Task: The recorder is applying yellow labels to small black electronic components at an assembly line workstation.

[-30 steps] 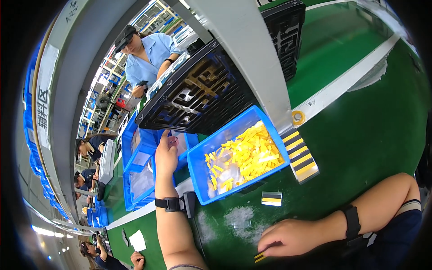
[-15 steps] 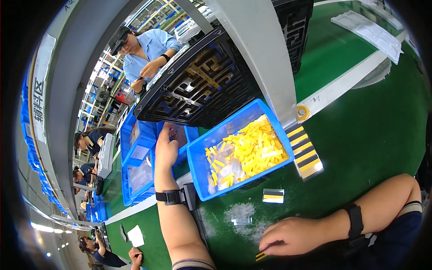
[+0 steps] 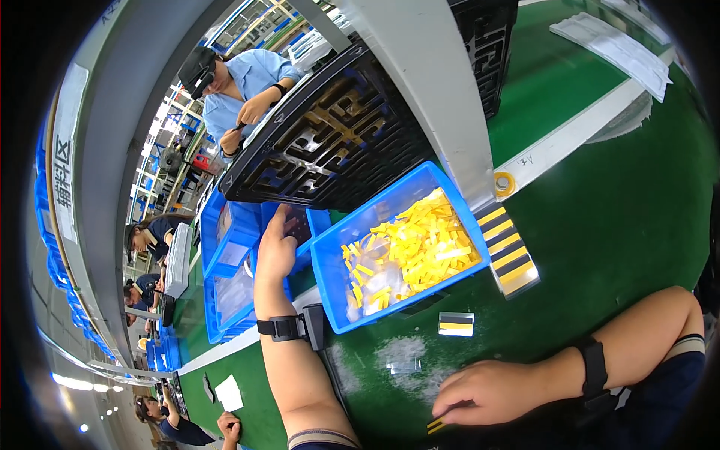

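Observation:
My left hand (image 3: pixel 277 246) reaches into a small blue bin (image 3: pixel 319 222) below the slanted black crate, beside some dark reddish-brown contents. Its fingertips are mostly hidden, so their grip does not show. Low on the green mat, my right hand (image 3: pixel 484 394) is closed with the fingers pinched on a small yellow-and-black striped strip (image 3: pixel 436 426), whose end sticks out below the fingers. Above that hand lie a small clear piece (image 3: pixel 405 367) and a white, black and yellow label (image 3: pixel 456 325). A blue tray (image 3: pixel 330 300) full of loose yellow strips (image 3: pixel 427 240) stands between my hands.
A black patterned crate (image 3: pixel 330 142) leans behind the tray, next to a grey metal post (image 3: pixel 427 82). A striped sheet (image 3: pixel 510 251) lies right of the tray. White packaging (image 3: pixel 611 52) lies far right. Across the bench, a person in light blue (image 3: pixel 251 82) works; others sit left.
My left hand has shifted slightly in the bin, uncovering more of the dark contents beside its fingers. The right hand stays in place. The person across the bench has moved their hands a little.

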Available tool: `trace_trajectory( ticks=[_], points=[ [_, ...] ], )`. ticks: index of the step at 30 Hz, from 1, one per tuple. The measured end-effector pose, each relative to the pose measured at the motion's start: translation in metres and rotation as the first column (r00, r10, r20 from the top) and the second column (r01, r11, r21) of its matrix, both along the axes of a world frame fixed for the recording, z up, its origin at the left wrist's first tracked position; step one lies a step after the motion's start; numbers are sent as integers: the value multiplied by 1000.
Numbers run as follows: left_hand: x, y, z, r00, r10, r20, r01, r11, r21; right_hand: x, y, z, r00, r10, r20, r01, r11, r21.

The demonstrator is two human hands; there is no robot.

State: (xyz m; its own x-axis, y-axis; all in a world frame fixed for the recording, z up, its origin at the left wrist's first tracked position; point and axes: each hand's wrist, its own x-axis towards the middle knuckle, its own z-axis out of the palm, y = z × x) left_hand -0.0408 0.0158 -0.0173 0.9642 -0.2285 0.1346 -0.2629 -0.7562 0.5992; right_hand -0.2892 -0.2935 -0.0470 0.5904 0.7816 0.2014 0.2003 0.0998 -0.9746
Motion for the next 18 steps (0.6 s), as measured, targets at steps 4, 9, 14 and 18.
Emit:
trace_trajectory(
  ticks=[4,9,14,18],
  points=[
    [7,5,-5,999,34,-41,-34,999,8,1,0,0,1000,0,8,0,1000,-6],
    [13,7,-1,996,-4,-88,9,999,51,-1,1,1,1000,-2,5,2,1000,3],
    [1,-1,-2,993,26,114,-39,993,112,0,-1,-1,1000,13,-10,-13,1000,12],
    [-17,-22,10,976,197,98,-201,979,35,-2,1,-1,1000,-2,-7,2,1000,9]
  ],
)
